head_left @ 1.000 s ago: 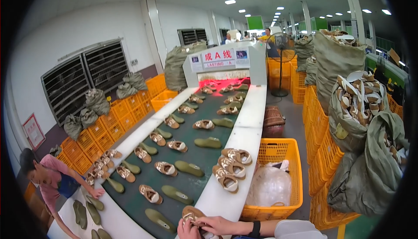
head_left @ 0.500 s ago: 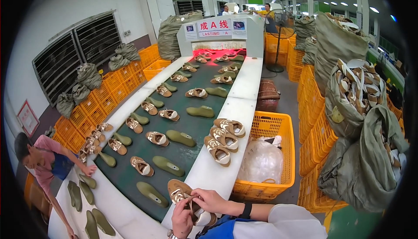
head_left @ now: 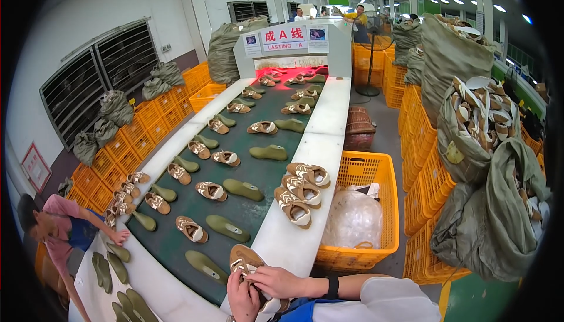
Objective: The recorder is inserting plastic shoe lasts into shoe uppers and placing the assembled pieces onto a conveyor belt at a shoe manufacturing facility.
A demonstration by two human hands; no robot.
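A brown suede sneaker point(head_left: 245, 255) with white trim is in front of me at the right rim of the conveyor, its toe pointing away. My left hand point(head_left: 242, 299) is closed at its lacing, fingers bent over the near part. My right hand point(head_left: 281, 281) reaches across from the right, pinching the laces beside the left fingers. Both hands hide the sneaker's opening and most of the lace. Just beyond, a green shoe last point(head_left: 205, 266) lies on the belt. Several finished-looking brown sneakers point(head_left: 294, 206) stand together on the white ledge to the right.
Sneakers and lasts lie in rows on the green conveyor belt point(head_left: 235, 166), leading to a red-lit machine opening point(head_left: 291, 75). An orange crate point(head_left: 385, 204) holding clear plastic stands at right. A co-worker in pink point(head_left: 56, 228) leans over lasts at left. Stuffed sacks point(head_left: 461, 66) top stacked crates.
My hands have come down from a raised lace onto the sneaker's lacing. The co-worker's far arm has moved slightly, and another last lies among those near that person.
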